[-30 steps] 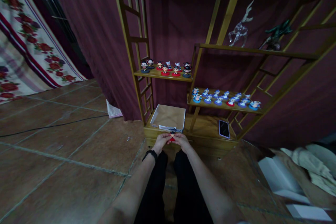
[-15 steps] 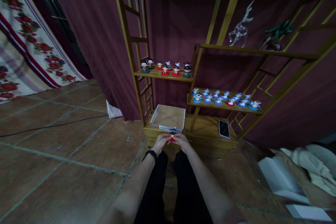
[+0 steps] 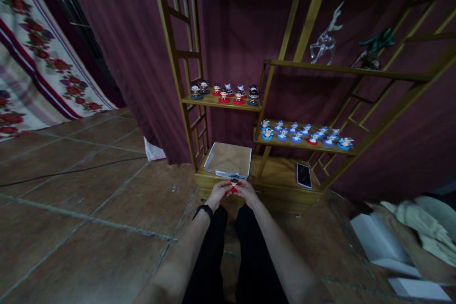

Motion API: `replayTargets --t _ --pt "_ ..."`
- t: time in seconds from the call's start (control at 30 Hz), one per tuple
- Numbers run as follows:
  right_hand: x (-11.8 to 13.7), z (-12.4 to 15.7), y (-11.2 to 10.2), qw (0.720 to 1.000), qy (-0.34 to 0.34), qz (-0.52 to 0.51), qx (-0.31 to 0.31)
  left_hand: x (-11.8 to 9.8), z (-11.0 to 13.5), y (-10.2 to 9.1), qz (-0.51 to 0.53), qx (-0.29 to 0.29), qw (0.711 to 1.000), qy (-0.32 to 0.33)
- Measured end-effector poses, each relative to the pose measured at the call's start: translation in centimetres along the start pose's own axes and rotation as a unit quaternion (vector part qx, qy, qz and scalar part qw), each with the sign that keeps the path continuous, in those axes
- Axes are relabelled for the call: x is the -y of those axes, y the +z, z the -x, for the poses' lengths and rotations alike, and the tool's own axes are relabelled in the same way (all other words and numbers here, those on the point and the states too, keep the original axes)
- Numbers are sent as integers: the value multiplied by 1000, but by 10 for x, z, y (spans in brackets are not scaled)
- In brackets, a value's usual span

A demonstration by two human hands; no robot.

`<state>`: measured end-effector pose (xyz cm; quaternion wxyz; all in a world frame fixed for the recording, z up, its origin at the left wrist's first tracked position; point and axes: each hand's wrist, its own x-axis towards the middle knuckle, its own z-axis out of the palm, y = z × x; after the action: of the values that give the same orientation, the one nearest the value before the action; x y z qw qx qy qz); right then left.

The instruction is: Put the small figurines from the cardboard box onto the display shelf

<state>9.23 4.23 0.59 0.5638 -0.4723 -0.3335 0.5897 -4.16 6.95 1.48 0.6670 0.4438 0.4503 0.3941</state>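
Between my two hands is a small figurine (image 3: 233, 186) with dark hair and a red base. My left hand (image 3: 219, 193) pinches it from the left, a dark band on that wrist. From the right, the fingers of my right hand (image 3: 246, 189) close on the same figurine. Just beyond my hands, a shallow cardboard box (image 3: 231, 173) rests on the cabinet's low ledge. Above it, several similar red- and dark-based figurines (image 3: 223, 96) stand on the left shelf (image 3: 213, 101).
Several blue and purple figurines (image 3: 297, 136) fill the right shelf (image 3: 342, 148). A phone (image 3: 304, 175) lies on the low ledge. Higher up stand a clear deer ornament (image 3: 325, 45) and a green ornament (image 3: 375, 50). White boxes (image 3: 381, 242) sit on the floor at right; a cable (image 3: 74, 171) crosses the left floor.
Nearly everything stays as it was. Both hands still hold the figurine in front of the box, with at most a slight shift of its angle.
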Motion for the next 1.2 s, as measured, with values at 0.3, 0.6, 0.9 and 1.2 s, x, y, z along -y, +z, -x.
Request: replayTargets --t 0.3,0.6,0.9,1.2 --pt "4 5 3 1000 4 19 -5 0 -1 0 -9 -5 1000 -2" --pt "1 3 1 1000 9 19 -1 2 -3 -2 -22 -1 1000 -8" --pt "-2 2 0 1000 6 11 0 3 -4 -2 -20 -7 1000 -9" --pt "0 4 0 1000 5 13 2 6 -6 -3 -19 -7 1000 -10"
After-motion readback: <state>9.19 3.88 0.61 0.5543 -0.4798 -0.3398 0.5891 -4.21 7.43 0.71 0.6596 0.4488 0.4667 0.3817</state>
